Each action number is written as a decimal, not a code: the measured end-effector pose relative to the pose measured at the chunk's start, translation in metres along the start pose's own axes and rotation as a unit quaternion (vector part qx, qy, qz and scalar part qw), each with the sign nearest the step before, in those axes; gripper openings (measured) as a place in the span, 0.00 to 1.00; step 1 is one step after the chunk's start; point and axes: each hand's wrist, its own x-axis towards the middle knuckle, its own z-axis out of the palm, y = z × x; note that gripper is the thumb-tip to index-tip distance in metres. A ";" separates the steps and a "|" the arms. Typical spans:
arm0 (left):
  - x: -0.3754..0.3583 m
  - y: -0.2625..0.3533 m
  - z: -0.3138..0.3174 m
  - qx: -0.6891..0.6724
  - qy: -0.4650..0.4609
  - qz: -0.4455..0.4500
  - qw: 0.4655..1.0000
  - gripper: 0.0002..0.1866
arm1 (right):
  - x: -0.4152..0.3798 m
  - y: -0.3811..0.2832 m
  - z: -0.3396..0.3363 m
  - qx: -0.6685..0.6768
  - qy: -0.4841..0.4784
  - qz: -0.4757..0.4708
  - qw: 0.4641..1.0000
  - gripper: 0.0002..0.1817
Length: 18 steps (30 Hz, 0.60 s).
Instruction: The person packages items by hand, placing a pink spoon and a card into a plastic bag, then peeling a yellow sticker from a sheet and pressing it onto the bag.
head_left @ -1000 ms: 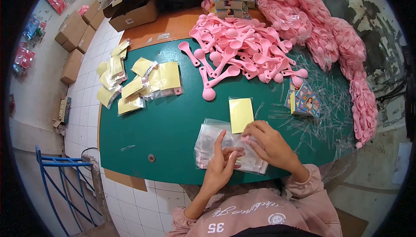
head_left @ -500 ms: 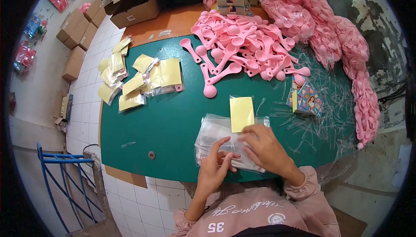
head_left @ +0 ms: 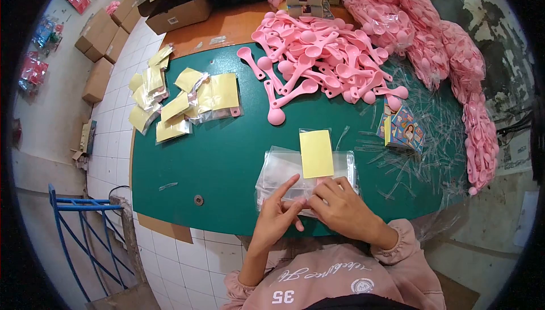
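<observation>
A stack of clear plastic bags (head_left: 278, 169) lies on the green table in front of me. On top, a yellow card (head_left: 317, 154) sits in a clear bag that reaches past the stack's far edge. My right hand (head_left: 345, 207) is closed, its curled fingers pinching the near end of this bag just below the card. Beside it, over the left part of the stack, my left hand (head_left: 276, 214) has its index finger stretched out and its thumb apart. Its other fingertips come close to the right fingers; whether they touch the bag is hidden.
Pink measuring spoons (head_left: 318, 60) are heaped at the back, beside bulging bags of spoons (head_left: 423, 55). Packed bags with yellow cards (head_left: 224, 93) lie left. Printed cards (head_left: 406, 130) and clear plastic strips (head_left: 417, 168) are at right. A cardboard box (head_left: 180, 12) stands behind.
My right hand has moved down from the yellow card's lower corner to the bag's near end, closer to my left hand. The card has shifted slightly toward me and shows more.
</observation>
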 end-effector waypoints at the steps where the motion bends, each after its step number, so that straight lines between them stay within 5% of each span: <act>1: 0.002 -0.003 0.000 0.013 0.002 0.008 1.000 0.29 | -0.001 -0.001 0.001 0.000 0.000 0.000 1.000 0.07; 10: 0.011 -0.001 0.011 -0.019 -0.009 0.053 0.998 0.28 | -0.009 0.002 -0.005 -0.005 0.005 -0.052 0.999 0.08; 15: 0.015 -0.009 0.008 0.009 0.030 0.077 0.997 0.25 | -0.024 0.037 -0.047 0.321 -0.054 -0.009 0.945 0.09; 18: 0.010 -0.009 0.007 0.055 -0.005 0.096 0.994 0.20 | -0.066 0.114 -0.092 0.408 0.016 0.148 0.901 0.10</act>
